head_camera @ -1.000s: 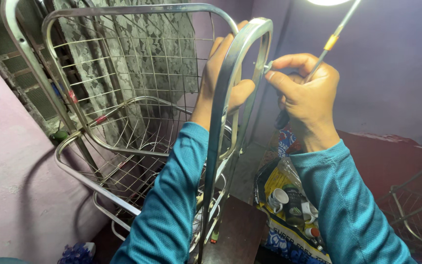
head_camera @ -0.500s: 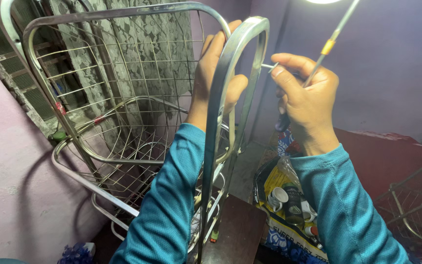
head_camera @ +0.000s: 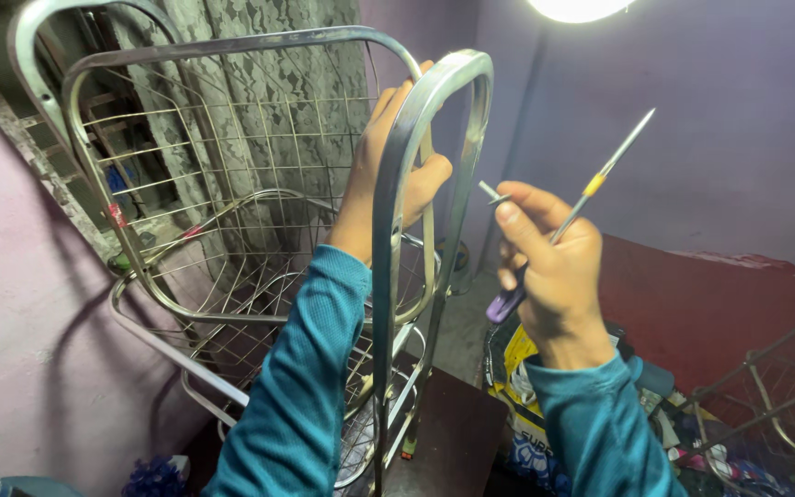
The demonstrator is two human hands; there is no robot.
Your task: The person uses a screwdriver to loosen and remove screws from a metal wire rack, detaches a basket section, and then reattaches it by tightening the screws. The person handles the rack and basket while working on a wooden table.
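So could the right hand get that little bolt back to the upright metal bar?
Probably yes. The right hand pinches the bolt just beside the bar, with open air between; the left hand grips farther in.

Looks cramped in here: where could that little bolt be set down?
The dark tabletop is bare between the steel frame and the yellow bag. The red surface behind the right hand also looks free. Crowded: the wire baskets and bag clutter lower right.
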